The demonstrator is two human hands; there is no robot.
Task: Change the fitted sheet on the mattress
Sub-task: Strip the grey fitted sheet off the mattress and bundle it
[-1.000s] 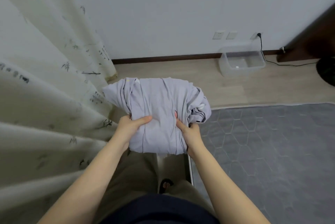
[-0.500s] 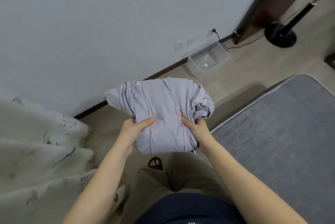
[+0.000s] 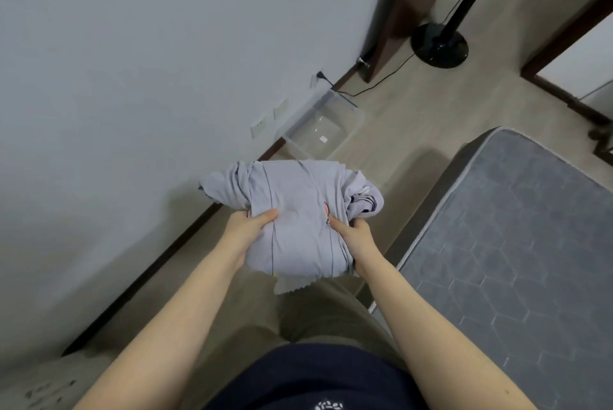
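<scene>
**Folded sheet held in both hands beside the bare mattress**

Nearest the camera, at 6 o'clock, a dark top and khaki trousers are seen, with both bare forearms reaching forward. A bundled pale lilac fitted sheet [image 3: 298, 210] with thin dark stripes is held in the air at the centre of the view. Its near left edge is gripped by the left hand [image 3: 247, 230], thumb laid on top and fingers curled out of sight beneath. Its near right edge is gripped by the right hand [image 3: 353, 237] in the same way (a loose fold hangs over that hand's far side). A small scrap of cloth dangles under the bundle.

At 3 o'clock from the sheet, a grey quilted mattress [image 3: 514, 244] with piped edging lies uncovered, apart from the bundle. A patterned curtain [image 3: 43, 389] shows at 7 o'clock.

Farther off, at 12 o'clock, a clear plastic bin [image 3: 318, 131] stands on the floor against the wall. Beyond it, at 1 o'clock, a black round fan base [image 3: 439, 45] is set near a dark door frame.
</scene>
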